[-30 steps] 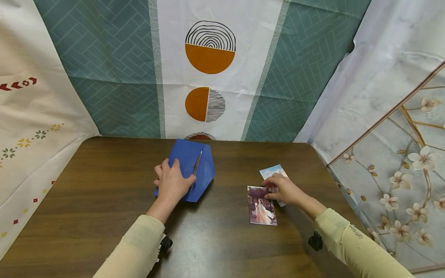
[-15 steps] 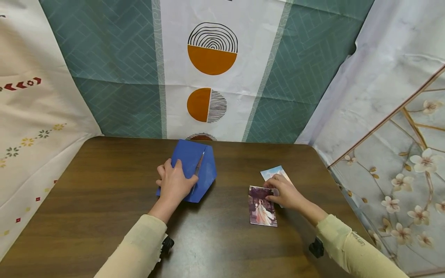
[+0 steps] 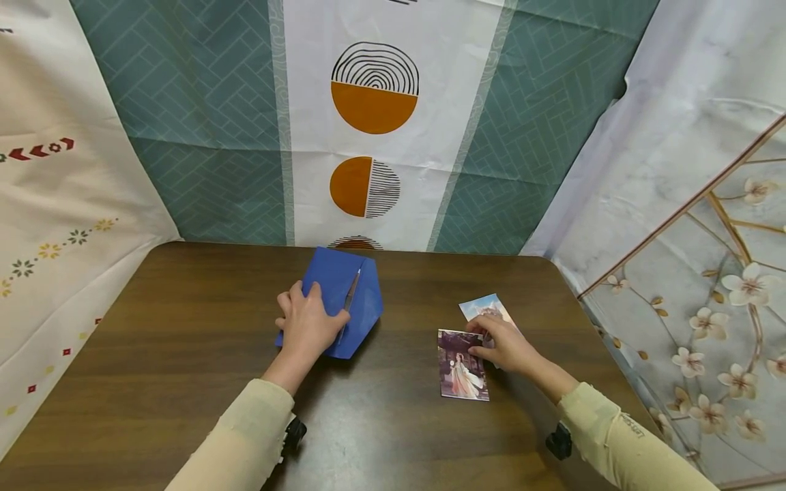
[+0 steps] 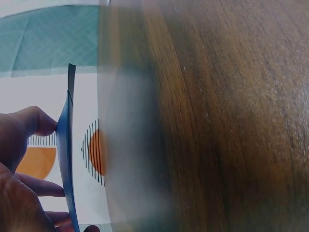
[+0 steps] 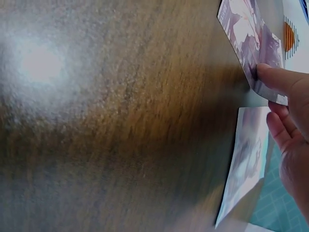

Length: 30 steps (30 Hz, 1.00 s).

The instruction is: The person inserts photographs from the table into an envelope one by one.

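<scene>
Your left hand [image 4: 18,198] reaches in at the lower left and holds a thin blue item [image 4: 66,145], which stands nearly edge-on to you with fingers touching its left face and one fingertip showing past its lower right edge. Behind it you see a white cloth [image 4: 87,96] printed with orange and black-striped shapes, below a green patterned band [image 4: 53,38], while the brown wood-grain tabletop [image 4: 231,116] fills the right, blurred grey near its edge.

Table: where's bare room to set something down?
Bare: the table between its left edge and the blue envelope; the strip between envelope and purple card. Crowded: where the left hand grips the envelope and the right hand pinches the purple card beside the sky-blue card.
</scene>
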### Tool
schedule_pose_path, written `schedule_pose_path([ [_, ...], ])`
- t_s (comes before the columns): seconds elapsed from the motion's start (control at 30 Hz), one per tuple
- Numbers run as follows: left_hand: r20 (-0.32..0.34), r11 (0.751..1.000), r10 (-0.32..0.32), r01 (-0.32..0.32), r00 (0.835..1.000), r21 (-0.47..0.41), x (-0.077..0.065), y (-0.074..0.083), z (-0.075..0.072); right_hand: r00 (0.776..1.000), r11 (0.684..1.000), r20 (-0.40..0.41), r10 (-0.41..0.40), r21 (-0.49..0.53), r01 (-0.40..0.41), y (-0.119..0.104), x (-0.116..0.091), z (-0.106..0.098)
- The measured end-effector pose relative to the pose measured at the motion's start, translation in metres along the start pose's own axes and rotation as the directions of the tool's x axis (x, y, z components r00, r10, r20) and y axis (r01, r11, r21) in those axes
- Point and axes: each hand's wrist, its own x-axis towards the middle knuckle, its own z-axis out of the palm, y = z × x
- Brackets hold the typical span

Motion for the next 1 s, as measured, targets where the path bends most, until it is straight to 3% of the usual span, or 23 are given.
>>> schedule_pose_path([
  [0.2, -0.006, 1.000, 0.001, -0.001, 1.000, -0.001, 0.000, 0.000, 0.000, 0.997, 0.994, -0.043, 0.064, 0.094, -0.060, -0.003, 0.002, 0.002],
  [0.33, -0.015, 1.000, 0.006, -0.006, 1.000, 0.002, 0.000, 0.000, 0.001, 0.981, 0.945, -0.055, 0.189, 0.280, -0.166, -0.008, 0.005, -0.002],
  [0.43, -0.021, 1.000, 0.008, -0.008, 1.000, 0.003, 0.001, 0.000, 0.001, 0.954, 0.869, -0.043, 0.297, 0.425, -0.252, -0.010, 0.008, -0.005],
  [0.6, -0.025, 1.000, 0.008, -0.008, 1.000, 0.004, 0.001, 0.001, 0.000, 0.905, 0.691, 0.006, 0.425, 0.643, -0.329, -0.009, 0.015, -0.009],
  [0.73, -0.021, 1.000, 0.005, -0.005, 1.000, 0.000, 0.000, 0.001, 0.000, 0.888, 0.555, 0.034, 0.458, 0.770, -0.316, -0.007, 0.021, -0.009],
  [1.0, -0.029, 1.000, 0.006, -0.006, 1.000, 0.001, 0.000, 0.002, 0.000, 0.877, 0.367, 0.057, 0.477, 0.894, -0.258, -0.010, 0.034, -0.009],
])
